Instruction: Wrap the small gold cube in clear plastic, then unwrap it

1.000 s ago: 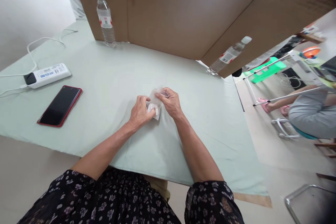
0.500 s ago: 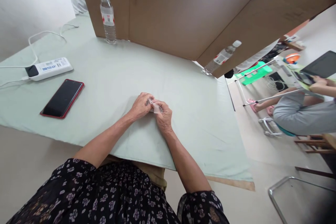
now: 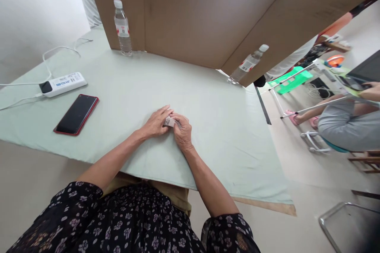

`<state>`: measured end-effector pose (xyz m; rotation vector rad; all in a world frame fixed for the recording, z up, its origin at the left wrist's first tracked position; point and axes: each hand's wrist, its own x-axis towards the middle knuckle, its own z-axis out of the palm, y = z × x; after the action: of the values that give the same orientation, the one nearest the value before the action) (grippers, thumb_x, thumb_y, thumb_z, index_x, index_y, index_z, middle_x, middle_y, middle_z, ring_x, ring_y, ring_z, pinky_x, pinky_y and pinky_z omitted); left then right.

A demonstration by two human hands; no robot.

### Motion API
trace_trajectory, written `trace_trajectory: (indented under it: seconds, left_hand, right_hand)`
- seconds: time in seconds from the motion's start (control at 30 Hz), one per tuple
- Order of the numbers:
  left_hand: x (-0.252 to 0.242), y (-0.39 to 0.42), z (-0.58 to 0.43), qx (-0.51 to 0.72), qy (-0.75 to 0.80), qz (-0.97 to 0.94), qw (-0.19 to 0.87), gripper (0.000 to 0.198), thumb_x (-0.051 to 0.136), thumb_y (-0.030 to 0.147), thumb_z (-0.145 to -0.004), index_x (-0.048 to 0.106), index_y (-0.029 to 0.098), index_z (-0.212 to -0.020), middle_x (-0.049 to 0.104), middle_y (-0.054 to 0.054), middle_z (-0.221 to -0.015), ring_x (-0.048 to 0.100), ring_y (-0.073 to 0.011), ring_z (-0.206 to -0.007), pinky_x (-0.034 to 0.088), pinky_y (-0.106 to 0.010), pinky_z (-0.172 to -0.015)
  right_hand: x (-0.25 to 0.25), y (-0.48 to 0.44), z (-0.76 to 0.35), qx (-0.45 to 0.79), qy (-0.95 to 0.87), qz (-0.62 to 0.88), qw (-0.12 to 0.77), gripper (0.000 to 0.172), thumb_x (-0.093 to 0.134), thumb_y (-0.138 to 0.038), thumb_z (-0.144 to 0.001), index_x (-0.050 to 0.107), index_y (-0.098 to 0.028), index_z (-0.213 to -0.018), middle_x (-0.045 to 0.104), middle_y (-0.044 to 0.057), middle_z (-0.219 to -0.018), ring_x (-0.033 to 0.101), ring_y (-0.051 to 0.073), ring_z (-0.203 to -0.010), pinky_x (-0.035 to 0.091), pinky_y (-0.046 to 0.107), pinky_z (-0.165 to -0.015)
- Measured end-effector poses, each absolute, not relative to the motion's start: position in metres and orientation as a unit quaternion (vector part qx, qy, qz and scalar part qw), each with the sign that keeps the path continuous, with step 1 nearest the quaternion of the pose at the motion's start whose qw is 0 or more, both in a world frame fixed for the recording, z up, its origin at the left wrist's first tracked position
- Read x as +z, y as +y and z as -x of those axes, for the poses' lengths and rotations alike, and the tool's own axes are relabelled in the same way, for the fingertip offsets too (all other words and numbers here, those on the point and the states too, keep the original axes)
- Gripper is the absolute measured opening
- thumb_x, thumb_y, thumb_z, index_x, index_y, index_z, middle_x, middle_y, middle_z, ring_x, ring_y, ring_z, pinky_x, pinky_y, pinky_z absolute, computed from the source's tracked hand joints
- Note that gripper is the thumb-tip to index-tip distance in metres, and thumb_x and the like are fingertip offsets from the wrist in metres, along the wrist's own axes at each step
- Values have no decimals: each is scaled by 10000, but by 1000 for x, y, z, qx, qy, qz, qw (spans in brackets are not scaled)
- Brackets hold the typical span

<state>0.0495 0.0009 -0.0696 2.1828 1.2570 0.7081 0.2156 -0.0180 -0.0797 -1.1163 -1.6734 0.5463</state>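
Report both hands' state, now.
Left hand: partly closed, holding one end of a small whitish packet.
Right hand: closed, gripping the same packet's other end.

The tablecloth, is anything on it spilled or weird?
No spill shows. The right bottle slants oddly beside the cardboard, but the seated person beyond looks sideways too, so maybe it's just the camera view.

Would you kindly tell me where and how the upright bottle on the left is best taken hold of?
I'd grip the bottle around its body, at about label height, coming in level from the near side of the table. It stands upright, its round side exposed there, while the cardboard rises close behind, probably making a rear approach awkward.
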Motion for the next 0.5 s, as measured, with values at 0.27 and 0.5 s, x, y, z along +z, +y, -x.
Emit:
trace_trajectory:
  seconds: [0.27, 0.5]
  left_hand:
    - [-70, 4, -61, 378, 467, -746, 287, 518, 616, 229, -699, 664, 141, -1207, 706, -132, -1217, 651, -261, -1128, 524, -395, -1017]
    - [-35, 3, -54, 274, 541, -631, 484, 385, 654, 489, -704, 704, 149, -876, 656, -7, -775, 577, -164, -714, 440, -264, -637]
  right_hand:
    - [-73, -13, -218, 258, -668, 473, 514, 190, 549, -252, -863, 724, -249, -940, 796, 32, -1056, 705, 226, -1068, 480, 406, -1035]
    - [-60, -9, -229, 453, -613, 467, 449, 401, 623, -571, -862, 691, -204, -1008, 732, 19, -888, 666, 190, -824, 536, 315, -797]
